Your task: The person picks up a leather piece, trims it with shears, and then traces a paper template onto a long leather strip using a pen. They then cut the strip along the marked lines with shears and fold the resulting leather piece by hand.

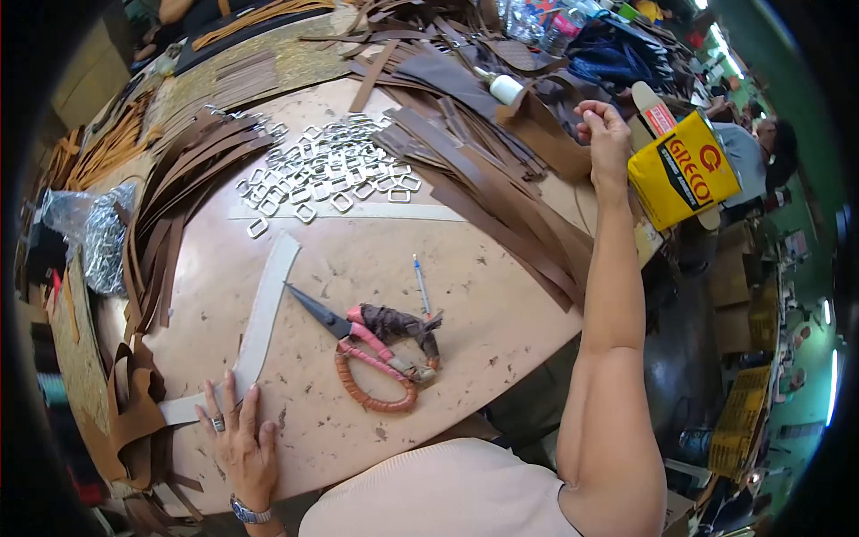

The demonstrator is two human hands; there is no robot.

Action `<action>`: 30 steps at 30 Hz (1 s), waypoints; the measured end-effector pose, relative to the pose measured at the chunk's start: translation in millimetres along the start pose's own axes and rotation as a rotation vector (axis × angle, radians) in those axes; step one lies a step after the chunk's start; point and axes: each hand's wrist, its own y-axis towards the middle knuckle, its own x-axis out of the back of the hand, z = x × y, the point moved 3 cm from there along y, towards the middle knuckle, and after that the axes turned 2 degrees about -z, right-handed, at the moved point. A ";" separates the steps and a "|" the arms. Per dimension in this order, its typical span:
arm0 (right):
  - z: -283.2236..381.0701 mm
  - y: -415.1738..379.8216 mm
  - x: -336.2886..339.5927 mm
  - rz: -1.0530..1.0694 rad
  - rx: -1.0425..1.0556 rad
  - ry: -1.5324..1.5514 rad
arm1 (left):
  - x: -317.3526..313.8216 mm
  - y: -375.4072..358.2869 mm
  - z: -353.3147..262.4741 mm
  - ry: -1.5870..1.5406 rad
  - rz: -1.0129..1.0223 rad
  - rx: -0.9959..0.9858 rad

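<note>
My left hand (240, 438) lies flat on the tabletop, fingers spread, its fingertips on a white strip (276, 286) that bends near them. My right hand (608, 134) is raised at the far right, beside a yellow can (662, 192) marked GRECO. Its fingers are curled in; what they hold, if anything, does not show. Between the hands lie large scissors (331, 313) with wrapped handles, the blades pointing away to the left. A pen (420, 279) lies just beyond them.
A heap of metal rectangular rings (331, 166) spreads across the far middle. Brown leather strips (501, 188) are piled to the right, and more brown strips (174, 197) to the left. A plastic bag (94, 237) sits at the left edge, a white bottle (504, 88) at the back.
</note>
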 end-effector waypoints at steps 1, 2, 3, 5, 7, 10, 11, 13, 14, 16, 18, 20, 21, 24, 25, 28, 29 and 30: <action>-4.1 -5.5 5.0 0.014 0.120 -0.192 | -0.3 0.6 -0.5 -0.001 -0.002 0.000; -9.1 -11.3 6.1 0.030 0.239 -0.379 | 0.1 1.1 -0.3 0.001 -0.007 0.004; -20.4 -18.1 2.9 0.082 0.248 -0.534 | 0.2 1.2 -0.4 -0.002 -0.001 0.006; -46.7 -31.9 -10.0 0.187 0.267 -0.837 | 0.5 0.7 0.0 -0.007 0.005 0.015; -47.2 -35.2 -15.0 0.244 0.210 -0.984 | 0.1 -0.1 1.4 -0.018 0.007 0.009; -41.9 -32.2 -23.1 0.272 0.089 -0.957 | -0.5 -1.8 2.0 -0.021 -0.003 0.017; -45.8 -31.1 -24.3 0.284 0.095 -0.946 | -0.6 -2.0 1.8 -0.023 -0.007 0.019; -54.2 -27.1 -25.4 0.325 0.104 -0.882 | -0.4 -2.7 1.3 -0.027 -0.010 0.022; -56.8 -24.0 -24.8 0.262 0.104 -0.862 | 0.3 -2.7 1.4 -0.027 -0.013 0.023; -52.3 -26.4 -23.4 0.139 0.092 -0.818 | 3.0 -2.2 -0.6 -0.005 0.003 0.029; -46.4 -24.5 -23.4 0.207 0.052 -1.014 | 4.0 -2.5 -1.1 0.008 0.015 0.027; -36.6 -26.0 -23.0 0.257 0.035 -1.106 | 3.1 -3.0 -0.1 0.009 0.019 0.023; -34.6 -28.2 -22.6 0.227 0.098 -1.113 | 3.0 -3.4 -0.2 0.006 0.015 0.025; -39.5 -32.4 -22.4 0.168 0.259 -1.110 | 1.8 -1.4 -0.3 0.009 0.010 0.038; -44.3 -33.7 -23.8 0.170 0.292 -1.095 | 1.2 -0.4 0.2 0.021 0.014 0.044; -46.2 -38.3 -27.9 0.176 0.372 -1.117 | 0.0 0.4 0.8 0.044 0.022 0.056; -45.2 -39.1 -28.7 0.175 0.395 -1.137 | 0.4 1.6 0.3 0.050 0.021 0.057; -43.7 -39.6 -27.6 0.146 0.398 -1.114 | 1.9 2.3 -1.9 0.057 0.017 0.048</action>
